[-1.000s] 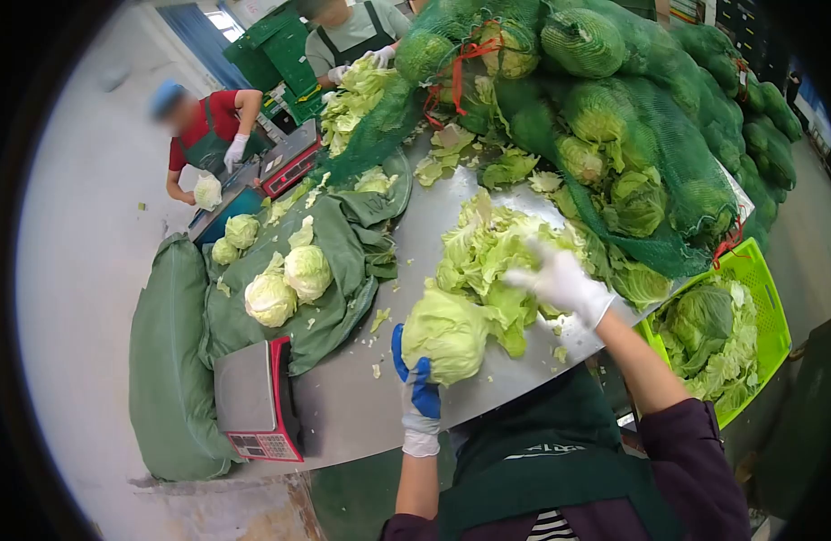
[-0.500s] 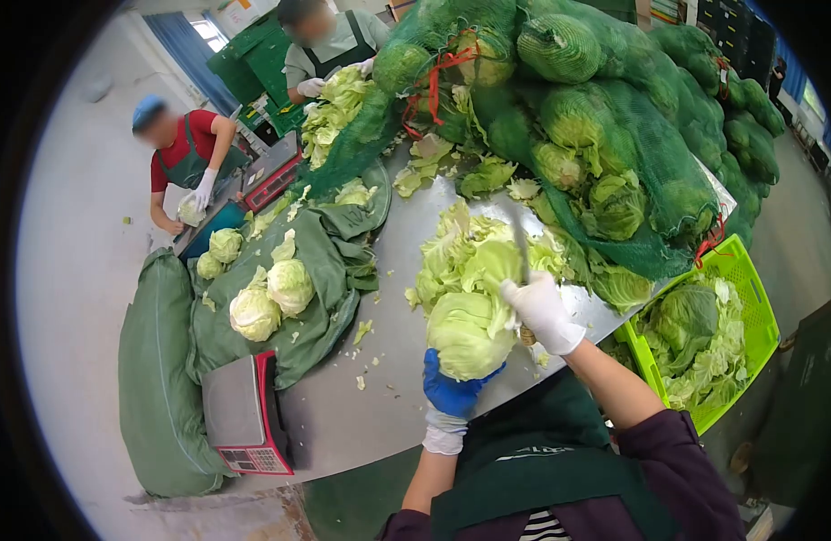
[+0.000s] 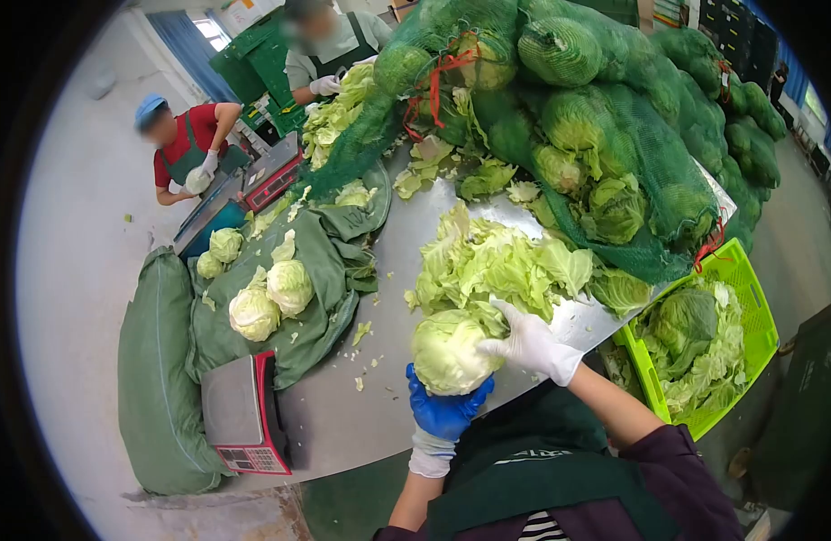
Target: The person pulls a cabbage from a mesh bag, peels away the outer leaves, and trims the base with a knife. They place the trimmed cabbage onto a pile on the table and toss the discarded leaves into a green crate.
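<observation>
My left hand (image 3: 447, 408), in a blue glove with a white one showing at the wrist, cups a pale green cabbage (image 3: 452, 353) from below. My right hand (image 3: 531, 344), white-gloved, grips the same cabbage on its right side, thumb low and fingers at the top near a leaf edge. No knife shows in this view; the right palm is hidden. Just beyond the cabbage, a heap of loose cabbage leaves (image 3: 497, 261) lies on the metal table (image 3: 334, 419).
Net bags of cabbages (image 3: 605, 135) are piled at the back. A lime-green crate (image 3: 758, 311) with cabbage and leaves stands right. Left are trimmed cabbages (image 3: 254, 314) on green sacking, a red scale (image 3: 233, 406), and two co-workers (image 3: 195, 135) across the table.
The knife seen in my right hand is out of sight, and that hand now grips the cabbage. The cabbage has moved slightly left and turned. A cut leaf lies on the heap.
</observation>
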Demonstrator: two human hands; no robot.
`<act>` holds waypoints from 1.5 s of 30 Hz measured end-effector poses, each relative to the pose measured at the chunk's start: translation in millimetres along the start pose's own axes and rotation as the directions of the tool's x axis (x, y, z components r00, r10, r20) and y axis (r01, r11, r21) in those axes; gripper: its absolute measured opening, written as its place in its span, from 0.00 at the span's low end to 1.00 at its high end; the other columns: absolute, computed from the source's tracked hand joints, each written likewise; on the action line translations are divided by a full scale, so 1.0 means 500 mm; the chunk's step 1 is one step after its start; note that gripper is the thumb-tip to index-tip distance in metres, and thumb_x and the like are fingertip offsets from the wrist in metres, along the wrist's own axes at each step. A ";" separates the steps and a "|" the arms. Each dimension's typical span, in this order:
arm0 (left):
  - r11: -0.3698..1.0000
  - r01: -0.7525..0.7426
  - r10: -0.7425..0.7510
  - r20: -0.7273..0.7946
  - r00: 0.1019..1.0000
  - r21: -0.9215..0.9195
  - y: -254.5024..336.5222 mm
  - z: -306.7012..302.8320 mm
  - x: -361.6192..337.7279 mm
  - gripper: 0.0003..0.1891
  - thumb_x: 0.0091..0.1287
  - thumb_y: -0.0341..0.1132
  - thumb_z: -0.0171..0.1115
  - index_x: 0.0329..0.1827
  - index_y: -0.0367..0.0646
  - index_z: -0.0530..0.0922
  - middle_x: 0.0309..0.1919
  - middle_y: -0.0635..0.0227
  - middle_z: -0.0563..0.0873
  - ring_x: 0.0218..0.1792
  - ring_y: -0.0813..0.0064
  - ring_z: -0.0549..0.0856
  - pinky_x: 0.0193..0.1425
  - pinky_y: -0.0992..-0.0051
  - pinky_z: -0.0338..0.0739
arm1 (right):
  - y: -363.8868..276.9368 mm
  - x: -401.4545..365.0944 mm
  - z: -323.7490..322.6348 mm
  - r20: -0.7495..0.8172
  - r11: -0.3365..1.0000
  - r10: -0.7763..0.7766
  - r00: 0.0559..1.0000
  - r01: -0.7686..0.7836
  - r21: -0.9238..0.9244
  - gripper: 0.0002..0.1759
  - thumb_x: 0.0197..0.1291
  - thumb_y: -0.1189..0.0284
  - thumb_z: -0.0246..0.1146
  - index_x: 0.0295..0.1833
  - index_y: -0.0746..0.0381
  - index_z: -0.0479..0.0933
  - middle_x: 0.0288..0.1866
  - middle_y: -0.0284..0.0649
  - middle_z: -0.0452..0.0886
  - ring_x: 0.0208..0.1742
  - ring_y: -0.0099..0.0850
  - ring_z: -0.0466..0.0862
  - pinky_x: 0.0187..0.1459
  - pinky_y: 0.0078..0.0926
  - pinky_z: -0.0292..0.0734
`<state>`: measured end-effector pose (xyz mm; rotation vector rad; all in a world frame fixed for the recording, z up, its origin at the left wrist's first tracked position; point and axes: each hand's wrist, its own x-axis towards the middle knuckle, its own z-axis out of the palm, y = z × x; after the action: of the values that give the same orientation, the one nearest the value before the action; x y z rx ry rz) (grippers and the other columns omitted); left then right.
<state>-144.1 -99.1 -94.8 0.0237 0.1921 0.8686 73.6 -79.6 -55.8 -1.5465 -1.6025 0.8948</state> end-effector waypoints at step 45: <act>0.277 -0.342 0.451 0.193 0.872 0.898 0.077 -0.112 -0.005 0.29 0.76 0.52 0.42 0.74 0.47 0.57 0.71 0.61 0.66 0.71 0.60 0.65 0.73 0.54 0.62 | -0.087 0.015 -0.057 0.432 0.849 0.138 0.891 -0.331 0.412 0.18 0.56 0.61 0.71 0.40 0.66 0.81 0.25 0.32 0.81 0.20 0.19 0.76 0.23 0.17 0.70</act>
<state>-184.9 -79.3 -145.4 1.1699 0.8004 1.1779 76.8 -73.6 -3.4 -1.2755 -1.3051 1.6878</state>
